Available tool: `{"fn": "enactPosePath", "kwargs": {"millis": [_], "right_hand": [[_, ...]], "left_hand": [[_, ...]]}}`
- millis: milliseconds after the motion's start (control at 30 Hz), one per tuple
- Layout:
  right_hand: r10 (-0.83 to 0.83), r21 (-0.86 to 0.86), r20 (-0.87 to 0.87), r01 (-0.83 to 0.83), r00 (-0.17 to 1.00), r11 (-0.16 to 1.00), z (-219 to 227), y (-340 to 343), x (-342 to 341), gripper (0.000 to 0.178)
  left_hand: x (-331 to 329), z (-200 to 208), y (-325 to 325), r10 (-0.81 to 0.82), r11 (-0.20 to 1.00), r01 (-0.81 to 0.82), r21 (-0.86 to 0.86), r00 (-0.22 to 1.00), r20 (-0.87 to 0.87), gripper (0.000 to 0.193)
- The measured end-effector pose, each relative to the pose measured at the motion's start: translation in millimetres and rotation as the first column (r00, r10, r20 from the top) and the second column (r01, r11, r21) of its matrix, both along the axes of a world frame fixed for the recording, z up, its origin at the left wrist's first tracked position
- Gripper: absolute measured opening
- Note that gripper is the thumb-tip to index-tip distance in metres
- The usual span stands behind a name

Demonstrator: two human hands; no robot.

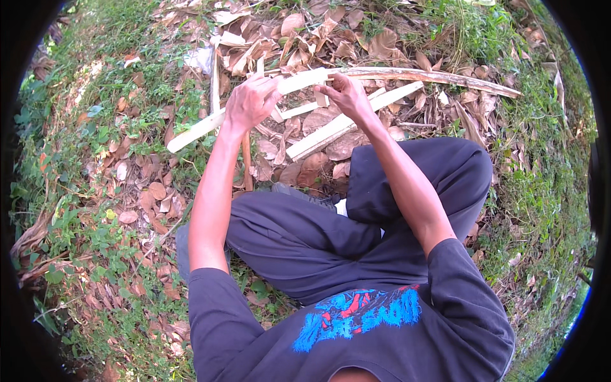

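Note:
A long, flat, pale wood strip runs slantwise in front of me, rising from the left toward the middle. My left hand is closed round it partway along. At the strip's upper right part, my right hand pinches with thumb and forefinger; a short pale piece shows just below those fingertips. From there a long, curved, brown-edged strip reaches far right; whether it joins the held strip I cannot tell. Under my right forearm a thick pale wood piece lies slanted on the leaves.
Dry brown leaves and green grass cover the ground. Left of the middle, a narrow upright-lying stick rests beside a clear plastic scrap. My bent legs in dark trousers are close below the hands.

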State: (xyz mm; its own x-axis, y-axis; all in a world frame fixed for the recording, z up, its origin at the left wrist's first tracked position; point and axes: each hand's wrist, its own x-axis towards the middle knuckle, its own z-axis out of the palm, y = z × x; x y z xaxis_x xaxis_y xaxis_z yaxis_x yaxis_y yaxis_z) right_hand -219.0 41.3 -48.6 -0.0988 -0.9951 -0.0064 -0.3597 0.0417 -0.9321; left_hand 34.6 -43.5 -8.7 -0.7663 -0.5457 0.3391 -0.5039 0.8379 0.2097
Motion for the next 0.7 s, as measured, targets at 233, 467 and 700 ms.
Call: {"fn": "enactPosePath", "kwargs": {"millis": [233,467,700], "right_hand": [[0.001,-0.113,-0.007,-0.002,1.000,0.994,-17,-10,-2,0.044],[0.009,0.031,-0.069,-0.006,0.998,0.999,-6,-10,2,0.048],[-0.117,-0.048,-0.047,0.115,0.992,0.992,-14,-6,-3,0.035]], "left_hand": [[8,0,-4,-0.010,1.000,0.010,0.011,1.000,-0.018,0.025],[11,1,-3,-0.002,1.000,0.002,0.021,1.000,-0.001,0.026],[8,0,-6,-0.013,1.000,0.014,0.016,1.000,-0.029,0.025]]}}
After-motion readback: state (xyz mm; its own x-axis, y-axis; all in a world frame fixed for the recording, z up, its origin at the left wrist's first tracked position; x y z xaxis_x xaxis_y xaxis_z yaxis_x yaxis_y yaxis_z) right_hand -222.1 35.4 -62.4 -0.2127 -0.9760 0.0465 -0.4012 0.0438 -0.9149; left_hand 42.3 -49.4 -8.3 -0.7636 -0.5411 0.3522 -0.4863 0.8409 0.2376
